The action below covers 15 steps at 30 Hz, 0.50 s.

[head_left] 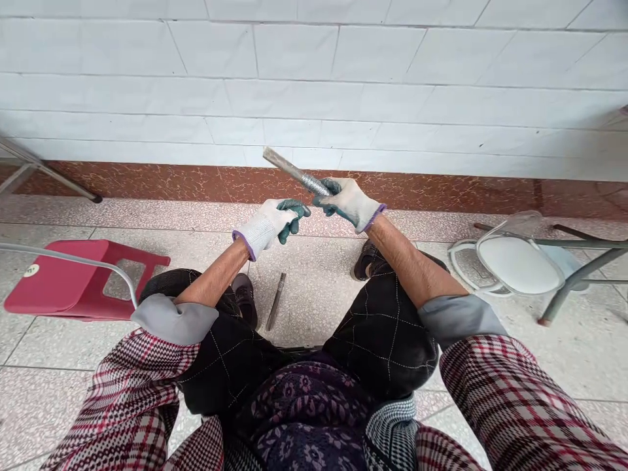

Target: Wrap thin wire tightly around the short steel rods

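My right hand point(346, 201), in a white glove with a green coated palm, is closed round the lower end of a metal rod point(284, 163). The rod slants up to the left. Next to the fingers it has a shiny ridged section; whether this is wound wire or thread I cannot tell. My left hand point(275, 224), gloved alike, is just to the left and slightly lower, apart from the rod. Its fingers are curled together, and anything in them is too small to make out. A second metal rod point(276, 302) lies on the floor between my feet.
A red plastic stool point(73, 278) is at the left, with a pale curved bar in front of it. A white round-seated chair point(520, 261) and a green metal leg point(579, 288) are at the right. Ahead rises a white tiled wall point(304, 52) with a red-brown skirting.
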Each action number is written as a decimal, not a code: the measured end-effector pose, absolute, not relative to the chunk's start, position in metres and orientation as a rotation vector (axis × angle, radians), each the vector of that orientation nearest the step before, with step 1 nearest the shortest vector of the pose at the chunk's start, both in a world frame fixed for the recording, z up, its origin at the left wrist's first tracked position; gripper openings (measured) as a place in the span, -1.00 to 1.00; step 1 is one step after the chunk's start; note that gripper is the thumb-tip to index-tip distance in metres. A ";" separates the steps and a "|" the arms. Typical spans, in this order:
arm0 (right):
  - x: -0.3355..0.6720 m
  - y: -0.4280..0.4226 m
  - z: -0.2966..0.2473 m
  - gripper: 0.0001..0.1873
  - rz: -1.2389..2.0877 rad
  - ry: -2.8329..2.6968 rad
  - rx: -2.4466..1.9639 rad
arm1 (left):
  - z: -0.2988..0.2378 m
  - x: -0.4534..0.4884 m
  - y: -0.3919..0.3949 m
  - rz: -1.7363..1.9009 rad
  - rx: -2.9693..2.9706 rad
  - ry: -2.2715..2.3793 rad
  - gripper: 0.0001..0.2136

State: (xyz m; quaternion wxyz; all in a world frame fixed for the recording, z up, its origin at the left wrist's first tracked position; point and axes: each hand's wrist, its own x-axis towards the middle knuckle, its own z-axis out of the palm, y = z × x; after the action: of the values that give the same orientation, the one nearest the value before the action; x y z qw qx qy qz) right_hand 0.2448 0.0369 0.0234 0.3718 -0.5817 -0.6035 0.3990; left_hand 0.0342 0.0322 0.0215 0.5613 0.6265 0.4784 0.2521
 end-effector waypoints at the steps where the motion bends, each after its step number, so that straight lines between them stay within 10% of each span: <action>1: 0.247 0.044 0.019 -0.81 0.971 -1.541 -1.545 | 0.018 0.034 0.033 0.597 1.472 1.130 -0.81; 11: 0.261 0.062 0.015 -0.63 0.127 -2.138 -2.120 | 0.012 0.028 0.038 0.528 1.814 1.342 -0.79; 15: 0.261 0.044 0.001 -0.78 0.363 -2.368 -2.063 | 0.020 0.019 0.044 0.491 2.001 1.375 -0.74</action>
State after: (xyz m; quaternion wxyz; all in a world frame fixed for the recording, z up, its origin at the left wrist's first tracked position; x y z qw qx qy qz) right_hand 0.2612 0.0437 0.0006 -0.0099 -0.6525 -0.7490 0.1149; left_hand 0.0190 0.0436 0.0196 0.3263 0.7636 0.5247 0.1873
